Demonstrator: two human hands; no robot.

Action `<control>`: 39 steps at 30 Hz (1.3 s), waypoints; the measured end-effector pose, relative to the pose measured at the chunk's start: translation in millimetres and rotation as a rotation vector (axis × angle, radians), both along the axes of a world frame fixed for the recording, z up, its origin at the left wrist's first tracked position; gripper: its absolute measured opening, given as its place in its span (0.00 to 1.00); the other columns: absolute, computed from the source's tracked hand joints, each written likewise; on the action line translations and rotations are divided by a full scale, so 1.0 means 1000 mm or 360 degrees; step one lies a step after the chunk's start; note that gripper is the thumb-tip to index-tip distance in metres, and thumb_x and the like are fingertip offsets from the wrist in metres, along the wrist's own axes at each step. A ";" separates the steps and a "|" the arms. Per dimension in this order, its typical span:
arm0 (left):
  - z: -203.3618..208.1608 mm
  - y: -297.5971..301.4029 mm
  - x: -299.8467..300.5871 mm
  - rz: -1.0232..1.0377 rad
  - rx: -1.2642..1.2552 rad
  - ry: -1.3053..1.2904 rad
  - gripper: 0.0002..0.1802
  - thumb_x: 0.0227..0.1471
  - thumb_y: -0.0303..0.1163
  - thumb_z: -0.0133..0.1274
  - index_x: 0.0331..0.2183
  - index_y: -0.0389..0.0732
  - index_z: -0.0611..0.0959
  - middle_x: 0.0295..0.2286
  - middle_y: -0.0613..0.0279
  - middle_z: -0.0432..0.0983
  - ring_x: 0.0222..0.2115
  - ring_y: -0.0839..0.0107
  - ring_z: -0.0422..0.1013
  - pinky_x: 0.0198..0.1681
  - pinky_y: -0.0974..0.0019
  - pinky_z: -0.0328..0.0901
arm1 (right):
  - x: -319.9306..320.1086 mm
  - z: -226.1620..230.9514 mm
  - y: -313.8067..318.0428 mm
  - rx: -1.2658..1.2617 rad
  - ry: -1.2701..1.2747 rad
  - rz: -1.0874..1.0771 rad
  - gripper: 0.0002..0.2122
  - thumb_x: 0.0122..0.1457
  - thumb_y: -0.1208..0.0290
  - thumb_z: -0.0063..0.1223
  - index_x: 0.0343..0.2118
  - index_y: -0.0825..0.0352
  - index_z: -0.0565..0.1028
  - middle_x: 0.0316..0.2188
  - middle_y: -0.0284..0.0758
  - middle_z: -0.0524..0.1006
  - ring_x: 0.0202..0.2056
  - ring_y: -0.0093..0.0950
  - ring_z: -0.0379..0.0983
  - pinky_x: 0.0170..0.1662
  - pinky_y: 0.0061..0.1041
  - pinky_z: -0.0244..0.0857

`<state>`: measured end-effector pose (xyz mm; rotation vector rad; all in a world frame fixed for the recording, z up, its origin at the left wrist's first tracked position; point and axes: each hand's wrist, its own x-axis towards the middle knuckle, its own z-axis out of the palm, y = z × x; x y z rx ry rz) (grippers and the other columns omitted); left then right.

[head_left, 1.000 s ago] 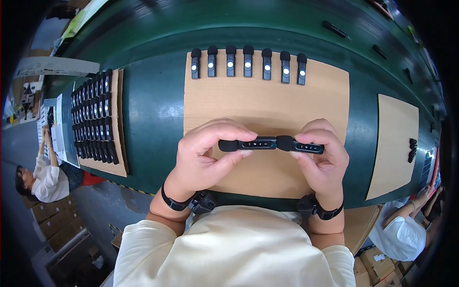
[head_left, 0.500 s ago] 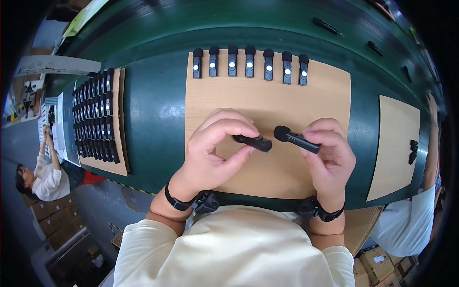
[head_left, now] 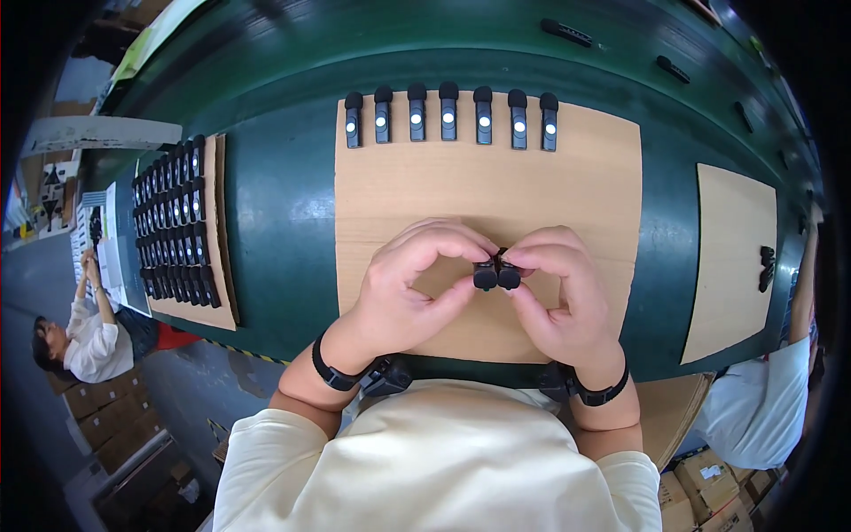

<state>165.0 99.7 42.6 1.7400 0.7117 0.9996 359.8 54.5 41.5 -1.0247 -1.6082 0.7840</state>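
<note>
Two small black clip-on microphones with foam caps meet side by side in front of me, rounded ends toward me. My left hand pinches the left microphone between thumb and fingers. In the same way my right hand is closed on the right microphone. The fingertips hide much of both bodies. Beneath them lies a brown cardboard sheet. Along its far edge several matching microphones stand in a row, foam caps pointing away, each showing a bright white round spot.
At left, another cardboard sheet bears several tight rows of microphones. A cardboard sheet at right holds a few black pieces. Loose microphones lie on the green surface beyond. People sit at both sides.
My hands have come together, bringing the two microphones from apart to side by side, with their ends now turned toward me. The loose microphones at the far right have shifted left and away.
</note>
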 end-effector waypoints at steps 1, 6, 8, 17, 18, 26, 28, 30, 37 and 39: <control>0.001 0.000 0.001 0.0012 0.0024 0.0011 0.17 0.39 0.15 0.57 0.35 0.37 0.79 0.36 0.56 0.79 0.38 0.60 0.76 0.45 0.60 0.68 | 0.001 0.000 0.001 0.0030 -0.0050 0.0003 0.20 0.43 0.88 0.60 0.42 0.67 0.75 0.36 0.39 0.75 0.36 0.35 0.73 0.35 0.29 0.69; 0.009 0.000 0.007 0.0093 0.0270 0.0196 0.16 0.39 0.17 0.59 0.35 0.37 0.79 0.35 0.55 0.79 0.36 0.59 0.76 0.43 0.60 0.69 | 0.008 0.002 0.004 0.0130 -0.0187 0.0077 0.18 0.47 0.88 0.58 0.42 0.70 0.73 0.37 0.41 0.74 0.34 0.31 0.73 0.35 0.25 0.69; 0.016 0.000 0.004 0.0108 0.0348 0.0283 0.16 0.39 0.16 0.59 0.36 0.36 0.79 0.36 0.55 0.79 0.36 0.59 0.76 0.43 0.61 0.69 | 0.009 0.009 0.004 0.0131 -0.0257 0.0003 0.17 0.47 0.88 0.58 0.41 0.70 0.73 0.37 0.41 0.74 0.35 0.31 0.73 0.35 0.25 0.69; 0.016 0.001 -0.001 0.0160 0.1004 0.0828 0.14 0.37 0.23 0.58 0.33 0.37 0.79 0.37 0.54 0.78 0.36 0.60 0.74 0.40 0.61 0.69 | 0.022 0.022 -0.009 0.0167 -0.0850 -0.0239 0.14 0.44 0.86 0.60 0.35 0.68 0.73 0.37 0.39 0.75 0.35 0.37 0.74 0.36 0.31 0.70; 0.014 0.000 -0.001 0.0131 0.1119 0.0939 0.14 0.37 0.24 0.58 0.33 0.36 0.79 0.37 0.54 0.77 0.37 0.60 0.74 0.40 0.61 0.69 | 0.024 0.020 -0.011 0.0174 -0.0972 -0.0219 0.14 0.43 0.86 0.60 0.34 0.69 0.73 0.38 0.39 0.75 0.36 0.38 0.74 0.37 0.31 0.70; -0.005 -0.013 -0.012 -0.0080 0.1150 0.1078 0.18 0.35 0.27 0.64 0.33 0.37 0.79 0.42 0.55 0.74 0.41 0.57 0.71 0.40 0.59 0.69 | 0.029 0.003 -0.027 0.0178 -0.1361 0.0084 0.13 0.45 0.79 0.62 0.35 0.65 0.73 0.39 0.37 0.73 0.38 0.36 0.73 0.39 0.32 0.68; -0.002 -0.014 -0.014 -0.0088 0.1102 0.1066 0.17 0.35 0.28 0.63 0.33 0.37 0.79 0.42 0.55 0.73 0.42 0.58 0.70 0.43 0.59 0.68 | 0.029 0.003 -0.026 0.0150 -0.1346 0.0086 0.13 0.44 0.79 0.62 0.35 0.65 0.73 0.39 0.37 0.73 0.39 0.36 0.73 0.39 0.32 0.68; 0.000 -0.013 -0.016 -0.0111 0.1012 0.1041 0.15 0.36 0.28 0.61 0.32 0.36 0.79 0.41 0.55 0.72 0.43 0.59 0.69 0.47 0.59 0.66 | 0.029 0.003 -0.025 0.0093 -0.1315 0.0082 0.14 0.43 0.78 0.63 0.35 0.65 0.74 0.40 0.36 0.72 0.39 0.36 0.72 0.40 0.31 0.68; 0.004 0.001 -0.020 -0.0166 0.0776 0.1077 0.23 0.33 0.30 0.65 0.37 0.38 0.78 0.43 0.54 0.70 0.45 0.57 0.67 0.48 0.56 0.64 | 0.032 0.016 -0.015 -0.0139 -0.1178 0.0123 0.23 0.41 0.77 0.66 0.44 0.64 0.72 0.45 0.37 0.70 0.43 0.37 0.71 0.45 0.32 0.67; 0.005 0.003 -0.017 -0.0156 0.0748 0.1096 0.25 0.33 0.30 0.66 0.38 0.39 0.78 0.43 0.54 0.69 0.46 0.57 0.66 0.49 0.56 0.63 | 0.032 0.019 -0.011 -0.0163 -0.1164 0.0114 0.25 0.41 0.77 0.66 0.46 0.64 0.72 0.47 0.37 0.69 0.44 0.37 0.71 0.46 0.33 0.67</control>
